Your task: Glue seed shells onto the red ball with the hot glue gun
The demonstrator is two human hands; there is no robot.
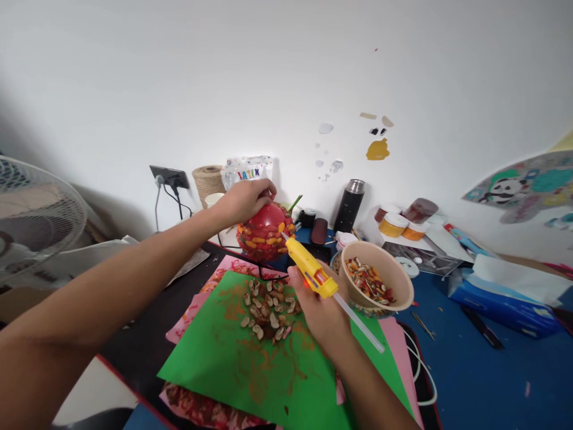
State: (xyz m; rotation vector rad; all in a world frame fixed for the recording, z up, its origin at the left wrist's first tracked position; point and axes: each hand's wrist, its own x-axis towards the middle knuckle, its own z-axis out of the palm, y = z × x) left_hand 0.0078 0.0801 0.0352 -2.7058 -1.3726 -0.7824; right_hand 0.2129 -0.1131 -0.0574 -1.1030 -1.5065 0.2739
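My left hand grips the top of a red ball that is partly covered with orange and yellow shell pieces. It holds the ball above the table. My right hand is wrapped round a yellow glue gun with a clear glue stick jutting from its back. The gun's nozzle touches the ball's right side. Below lies a green paper sheet with a heap of pale nut shells on it.
A beige bowl of coloured shells stands right of the glue gun. Behind are a black flask, paint jars, a twine spool and a wall socket. A fan stands at the left, a blue tissue pack at the right.
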